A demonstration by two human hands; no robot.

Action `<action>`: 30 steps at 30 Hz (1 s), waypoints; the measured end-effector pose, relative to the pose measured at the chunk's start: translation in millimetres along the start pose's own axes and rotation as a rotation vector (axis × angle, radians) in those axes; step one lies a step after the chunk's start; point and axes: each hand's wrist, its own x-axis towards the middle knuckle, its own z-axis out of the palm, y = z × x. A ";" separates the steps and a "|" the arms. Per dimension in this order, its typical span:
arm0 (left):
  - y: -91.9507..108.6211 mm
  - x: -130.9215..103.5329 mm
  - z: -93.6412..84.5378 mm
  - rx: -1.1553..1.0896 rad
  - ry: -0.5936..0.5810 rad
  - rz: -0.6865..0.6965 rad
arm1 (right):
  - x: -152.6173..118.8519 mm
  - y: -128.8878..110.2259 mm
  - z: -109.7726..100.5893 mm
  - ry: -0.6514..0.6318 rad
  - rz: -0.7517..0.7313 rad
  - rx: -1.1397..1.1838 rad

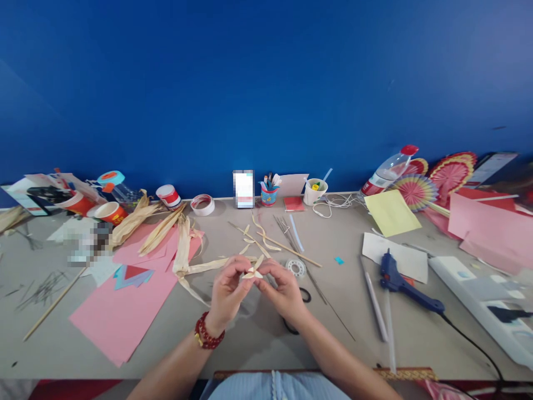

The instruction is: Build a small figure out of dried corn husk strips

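Note:
Between the fingertips of both hands is a small flower of pale corn husk petals (257, 266). My left hand (229, 291), wearing a red bead bracelet (208, 333), pinches its left side. My right hand (285, 291) grips the other side with thumb and fingers. Just beyond lie loose husk pieces (246, 242) and a thin wooden stick (306, 256). A roll of clear tape (295, 268) sits beside my right hand. Black scissor handles (306, 295) show partly from under that hand. Long husk strips (182, 253) lie to the left.
Pink paper sheets (129, 316) and thin wires (45, 290) are at left. On the right rest a blue glue gun (410, 289), its cord, and a white power strip (478, 305). A phone (244, 189), pen cup (268, 194) and plastic bottle (387, 172) line the blue wall.

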 end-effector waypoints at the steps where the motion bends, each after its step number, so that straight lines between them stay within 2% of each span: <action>1: 0.6 0.5 0.4 0.003 0.006 0.002 | 0.0 -0.3 0.0 -0.004 0.002 -0.004; 15: -1.2 -1.8 0.5 -0.002 0.058 -0.028 | -1.1 -0.5 0.8 -0.024 -0.014 -0.066; 20: -1.6 -1.2 0.2 0.031 0.047 -0.021 | -0.8 -1.5 1.3 -0.021 -0.041 -0.086; 30: 1.8 1.1 0.6 -0.009 0.006 -0.094 | 0.6 0.1 -3.5 -0.072 0.006 -0.020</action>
